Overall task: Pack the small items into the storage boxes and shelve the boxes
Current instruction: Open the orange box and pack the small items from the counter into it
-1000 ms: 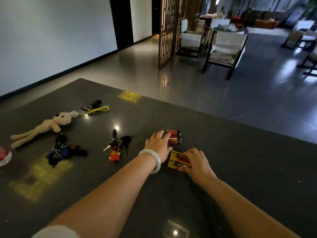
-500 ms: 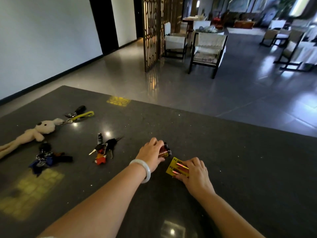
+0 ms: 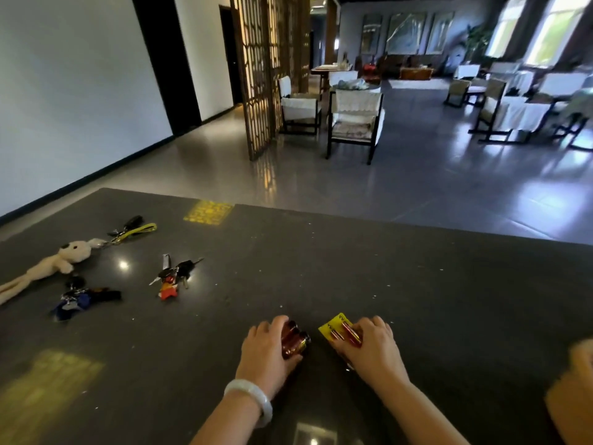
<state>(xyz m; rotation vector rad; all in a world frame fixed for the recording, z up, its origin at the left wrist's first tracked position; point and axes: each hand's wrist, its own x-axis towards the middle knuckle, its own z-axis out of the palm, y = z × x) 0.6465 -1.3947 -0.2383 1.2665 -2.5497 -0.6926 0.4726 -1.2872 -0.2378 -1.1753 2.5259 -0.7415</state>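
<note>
Left hand: your left hand (image 3: 268, 354) curled round the red batteries (image 3: 294, 340), fingers over the top and thumb underneath.
Right hand: your right hand (image 3: 372, 350) pinched the yellow pack (image 3: 337, 327) against the table (image 3: 417, 300), fingertips on its cells.
Key relation: each bundle lay directly ahead of its own hand; the two bundles sat near each other, not touching.
Long axis: the red batteries pointed away from you and slightly right; the pack's cells ran on a diagonal.
Nearer hand: the left for the red batteries, the right for the pack.
Boxes: no storage box was in view; judge that both loads must travel off-frame.
Remaining items: keys (image 3: 175, 276), plush rabbit (image 3: 48, 266) and a blue keyring (image 3: 77, 300) lay well to your left.
Change: since one second earlier you had drawn both bundles toward you, and the red batteries had gone from flat under your fingers to held in your grip.
</note>
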